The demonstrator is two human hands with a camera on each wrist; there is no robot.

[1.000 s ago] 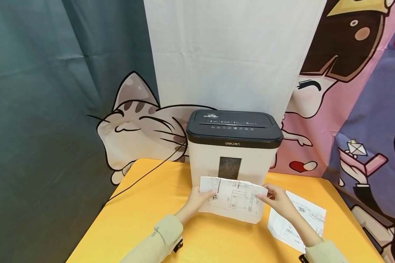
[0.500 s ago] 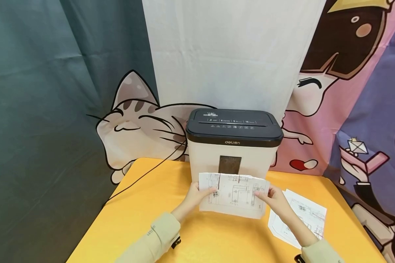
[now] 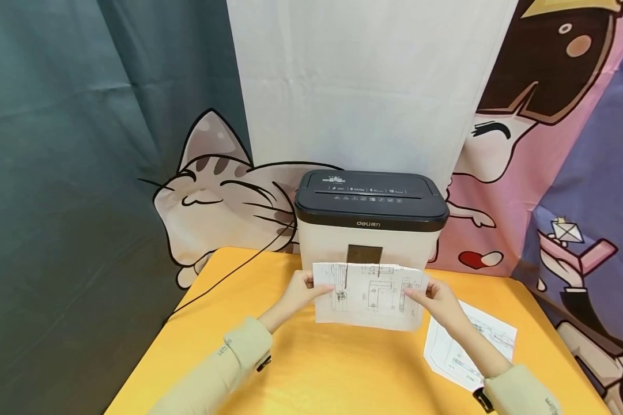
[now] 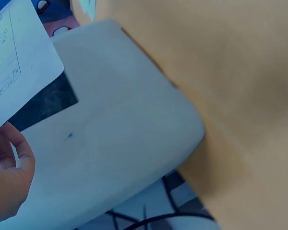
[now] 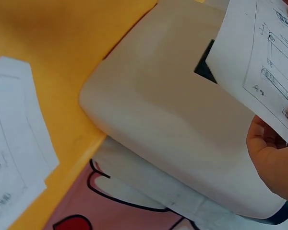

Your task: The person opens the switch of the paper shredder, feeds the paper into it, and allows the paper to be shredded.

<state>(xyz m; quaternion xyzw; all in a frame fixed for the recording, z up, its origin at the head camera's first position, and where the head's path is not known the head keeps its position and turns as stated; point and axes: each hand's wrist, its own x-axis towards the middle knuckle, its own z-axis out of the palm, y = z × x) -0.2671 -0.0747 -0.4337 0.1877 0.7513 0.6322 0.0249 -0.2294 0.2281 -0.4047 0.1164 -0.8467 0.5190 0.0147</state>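
Both hands hold up a sheet of paper (image 3: 368,305) printed with line drawings, in front of a paper shredder (image 3: 311,248). My left hand (image 3: 302,289) pinches its left edge, thumb on the printed face and fingers behind. At the right edge my right hand (image 3: 438,302) pinches it the same way. The shredder has a white body and a black lid with a long slot; the sheet hides the lower part of its front. In the left wrist view, the left hand (image 4: 9,167) is partly cut off by the frame. The right wrist view shows the right hand (image 5: 273,148) at the paper's edge.
More printed paper (image 3: 453,357) lies on the yellow table (image 3: 311,380), to the right under the right forearm. A black cord (image 3: 228,275) runs from the shredder's left side across the table. Printed cloth (image 3: 373,86) hangs behind.
Both hands have raised the sheet a little towards the shredder, and it now covers more of the dark window. The grip on both edges is unchanged.
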